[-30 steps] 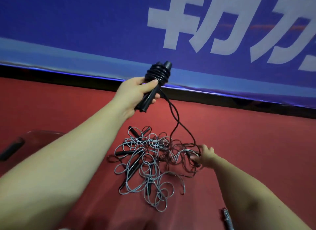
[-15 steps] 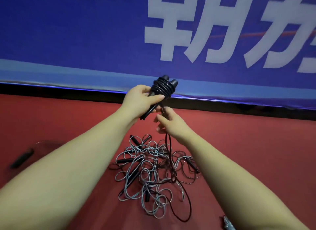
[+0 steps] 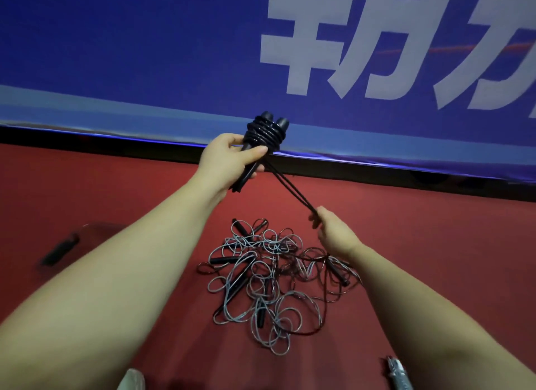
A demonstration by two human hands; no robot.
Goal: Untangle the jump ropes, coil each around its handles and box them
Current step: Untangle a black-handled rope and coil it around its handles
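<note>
A black jump rope (image 3: pixel 265 133), most of it coiled in tight turns near the top of its paired handles (image 3: pixel 245 176), is held up above and just behind the tangled pile (image 3: pixel 269 279) of grey and dark ropes, against the lower edge of a blue banner (image 3: pixel 145 56) with large white characters. The left hand (image 3: pixel 229 160) has its grip closed round the handles just under the coil, thumb laid across the front. A doubled strand (image 3: pixel 293 189) runs taut from the coil down to the right hand (image 3: pixel 333 233), whose grip is curled tight on it above the pile's right edge. The pile lies loose on a red surface (image 3: pixel 435 244), several black handles poking out among the loops. Well to the left of the pile sits a clear box (image 3: pixel 95 225) with one dark handle-like piece (image 3: pixel 59 250) inside. Near the frame's lower edge, a silvery object (image 3: pixel 398 373) shows to the pile's lower right and a pale one (image 3: pixel 132 379) to its lower left; both are too cropped to identify.
</note>
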